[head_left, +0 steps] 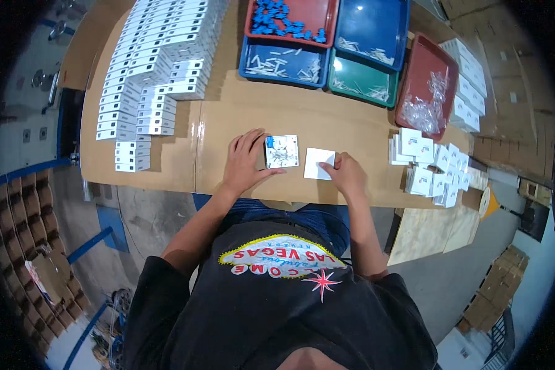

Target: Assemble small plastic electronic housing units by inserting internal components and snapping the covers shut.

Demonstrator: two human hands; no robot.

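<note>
My left hand (245, 161) rests on the cardboard at the left side of a small white square box (291, 150). Its fingertips touch the upper left corner and its thumb lies along the near edge, gripping the box. Inside the box are a blue plastic piece (269, 142) at the upper left and several small pale parts, too small to name. Just right of it, my right hand (347, 176) pinches a plain white square piece (315, 161) between thumb and fingers. Whether that piece is a lid or a folded sheet I cannot tell.
Stacked white boxes (160, 58) rise at the left. At the back stand a red tray (331, 28) of blue pieces, blue trays (248, 68) and a green tray (359, 68) of pale slim parts. A red tray (407, 86) of clear bags and piled white packets (422, 182) are right.
</note>
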